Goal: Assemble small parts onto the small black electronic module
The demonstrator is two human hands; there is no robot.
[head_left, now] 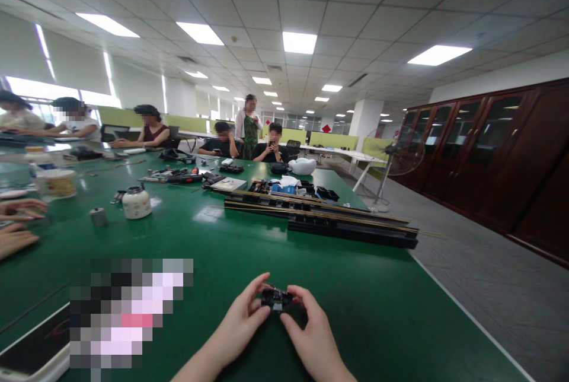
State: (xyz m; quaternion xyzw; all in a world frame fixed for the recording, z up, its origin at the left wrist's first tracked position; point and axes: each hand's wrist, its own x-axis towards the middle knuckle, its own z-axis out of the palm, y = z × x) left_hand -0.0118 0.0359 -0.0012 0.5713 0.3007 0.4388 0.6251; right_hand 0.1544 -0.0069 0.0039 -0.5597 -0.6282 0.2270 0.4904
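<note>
Between my two hands is a small black casing with metal parts inside (276, 300), held a little above the green table (213, 269). My left hand (243, 318) pinches its left end with thumb and fingers. At the right end, the thumb and fingers of my right hand (311, 324) close around the casing. Its inner side faces up toward me, but the fine details are too small to make out.
Long black rails with thin brass-coloured rods (329, 219) lie ahead. Further left stand a white jar (137, 203) and a grey metal cylinder (98, 217). A tablet-like device (38, 340) lies at the lower left. Another person's hands (18, 239) rest at the left edge.
</note>
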